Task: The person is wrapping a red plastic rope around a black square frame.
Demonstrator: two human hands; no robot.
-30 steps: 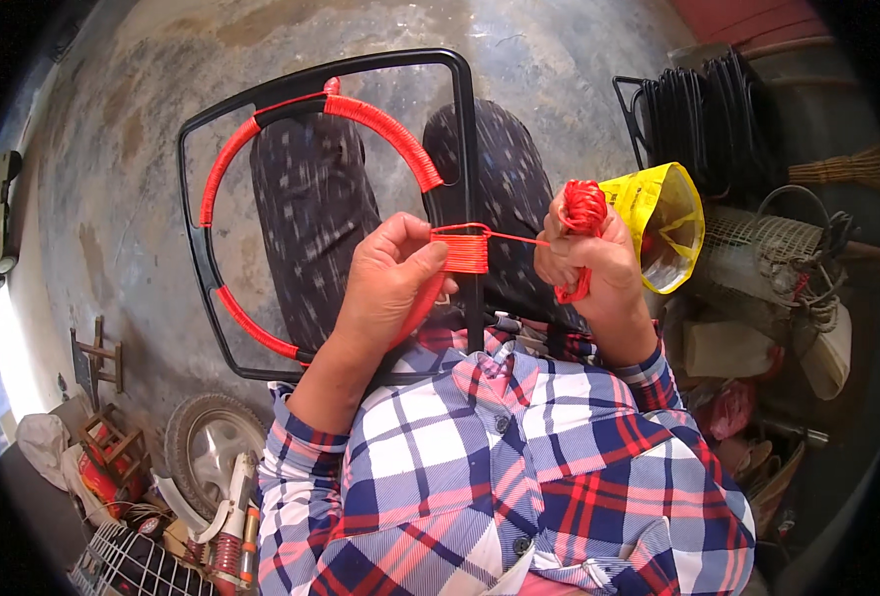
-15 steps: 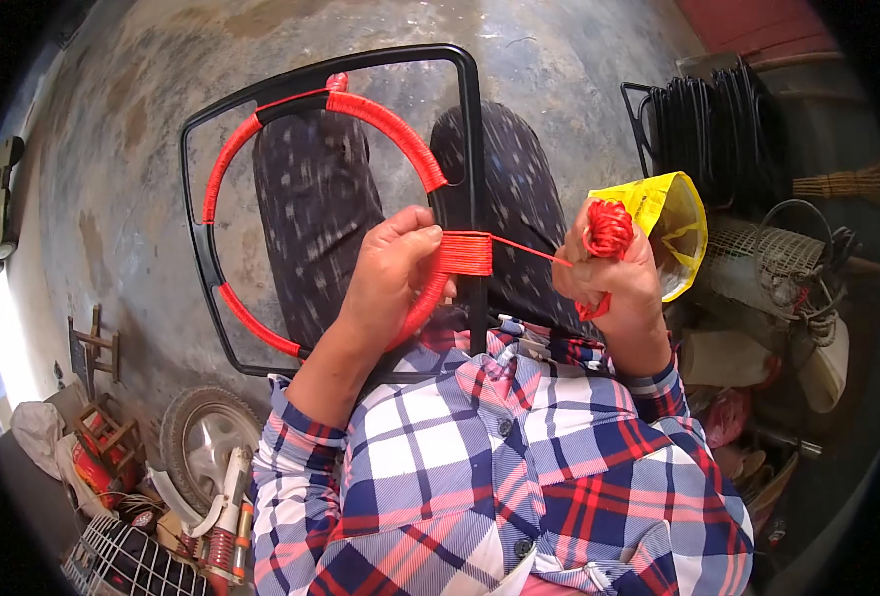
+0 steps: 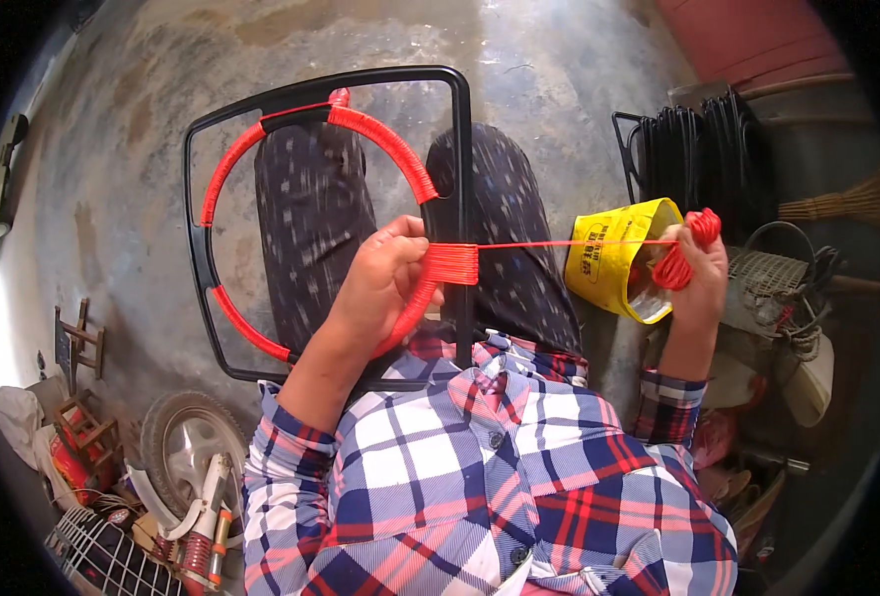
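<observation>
A black rectangular frame with a round inner ring rests across my lap, and red cord wraps stretches of the ring. My left hand grips the ring's right side, beside a flat band of cord wraps that spans from the ring to the frame's right bar. From this band one strand runs taut to the right. At its far end my right hand is closed on a bundle of red cord. My left fingertips are partly hidden behind the ring.
A yellow bag-like container stands to the right of my knees. Behind it are stacked black frames, a straw broom and a wire-mesh basket. At lower left lie a wheel, a small wooden stool and a white wire rack.
My right hand has moved outward to the right with the cord bundle, and the strand is now longer and nearly level. My left hand keeps its hold on the ring.
</observation>
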